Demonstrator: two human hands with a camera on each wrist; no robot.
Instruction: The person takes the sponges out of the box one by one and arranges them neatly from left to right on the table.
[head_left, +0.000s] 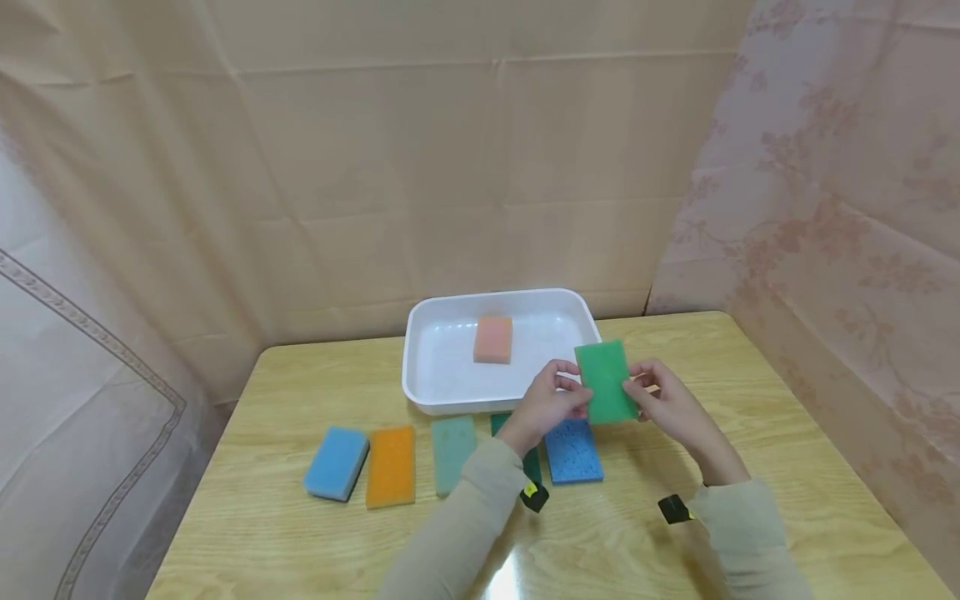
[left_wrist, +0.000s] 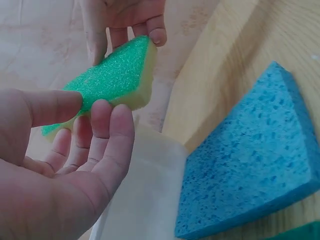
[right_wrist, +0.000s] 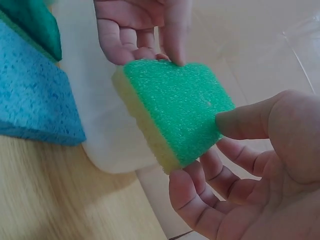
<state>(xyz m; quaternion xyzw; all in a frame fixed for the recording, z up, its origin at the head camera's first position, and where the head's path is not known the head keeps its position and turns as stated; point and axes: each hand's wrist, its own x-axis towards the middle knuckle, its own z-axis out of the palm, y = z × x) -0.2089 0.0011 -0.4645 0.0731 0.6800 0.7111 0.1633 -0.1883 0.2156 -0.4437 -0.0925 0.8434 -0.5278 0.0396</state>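
Note:
Between both hands, above the front right corner of a white tray [head_left: 420,367], is a sponge [head_left: 606,379] with a green scouring face and a pale yellow foam underside. My left hand [head_left: 547,404] pinches one edge, thumb on the green face and fingers beneath. The opposite edge is pinched by my right hand [head_left: 671,408] in the same way. In the right wrist view the green face [right_wrist: 175,105] shows fully. A blue speckled sponge [left_wrist: 250,160] lies on the table below the hands. Inside the tray rests a pink sponge [head_left: 492,340].
Along the tray's front side lie a light blue sponge [head_left: 336,463], an orange sponge [head_left: 391,467], a pale green sponge [head_left: 453,450] and a dark green sponge [head_left: 532,467], partly hidden by my left arm. The wooden table [head_left: 262,533] meets a beige cloth backdrop [head_left: 450,167].

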